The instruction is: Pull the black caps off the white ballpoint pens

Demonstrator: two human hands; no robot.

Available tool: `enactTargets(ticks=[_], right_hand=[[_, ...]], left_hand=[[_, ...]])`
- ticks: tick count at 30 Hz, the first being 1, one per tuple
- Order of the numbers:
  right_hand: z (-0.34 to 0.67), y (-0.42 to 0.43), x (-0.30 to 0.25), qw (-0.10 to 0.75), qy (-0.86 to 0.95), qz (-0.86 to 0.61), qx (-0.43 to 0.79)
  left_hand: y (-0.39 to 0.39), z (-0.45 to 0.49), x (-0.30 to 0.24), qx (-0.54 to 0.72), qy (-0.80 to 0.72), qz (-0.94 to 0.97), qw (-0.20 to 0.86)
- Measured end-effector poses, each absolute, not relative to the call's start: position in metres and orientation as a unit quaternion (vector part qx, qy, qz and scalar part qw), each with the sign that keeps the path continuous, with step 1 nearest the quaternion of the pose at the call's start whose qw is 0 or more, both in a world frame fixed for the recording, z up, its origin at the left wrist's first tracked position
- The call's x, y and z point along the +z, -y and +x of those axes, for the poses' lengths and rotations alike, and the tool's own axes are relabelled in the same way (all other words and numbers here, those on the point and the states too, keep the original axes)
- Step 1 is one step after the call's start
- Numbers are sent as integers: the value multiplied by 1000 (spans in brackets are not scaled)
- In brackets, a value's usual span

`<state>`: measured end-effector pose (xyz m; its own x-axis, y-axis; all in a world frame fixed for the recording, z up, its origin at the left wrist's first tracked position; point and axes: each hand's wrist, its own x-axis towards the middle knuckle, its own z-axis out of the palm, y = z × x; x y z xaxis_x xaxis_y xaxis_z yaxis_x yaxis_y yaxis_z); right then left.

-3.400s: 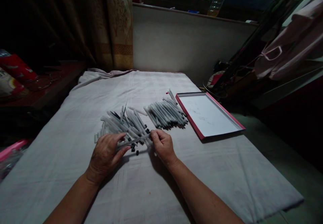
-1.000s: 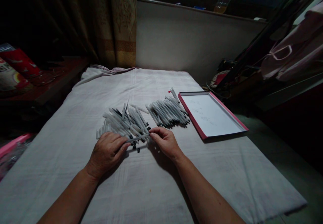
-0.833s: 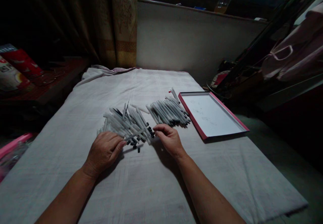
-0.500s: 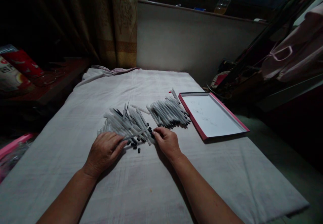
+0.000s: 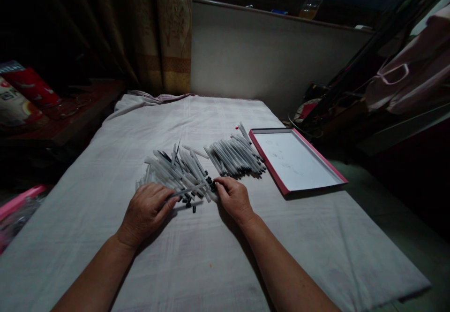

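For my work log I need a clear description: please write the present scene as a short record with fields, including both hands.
Left hand: pinches a thin pale tube
Right hand: fingertips at small black pieces; whether it grips one is hidden
Loose pile of tubes: mixed angles, just beyond the left hand
Neater pile of tubes: dark tips, roughly side by side, right of the loose pile
Shallow box: red sides, white inside, right of the neater pile
Surface: pale cloth

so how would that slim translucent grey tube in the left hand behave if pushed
The slim translucent grey tube is probably stiff: it juts straight from the left hand. It looks light, being so thin. Its rod-like shape might roll across the flat whitish cloth.
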<state>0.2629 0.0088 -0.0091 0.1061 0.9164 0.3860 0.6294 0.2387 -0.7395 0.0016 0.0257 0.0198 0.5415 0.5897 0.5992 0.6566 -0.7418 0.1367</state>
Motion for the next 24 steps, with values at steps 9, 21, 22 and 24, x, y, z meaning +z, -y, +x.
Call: enactTargets(ticks=[9,21,22,24], right_hand=[[252,-5,6,525,594,-516,325],[267,-18,21,699,264,-565,349],[268,-19,21,709,248,-565,341],[265,-20,19,711,252,-565,335]], left_hand=[[-26,4,19,-317,347,-881,61],[-37,-26,15,-320,457,-820,127],[-39,-30,15,-324,475,-806,136],[-40,-33,13,-333,497,-788,145]])
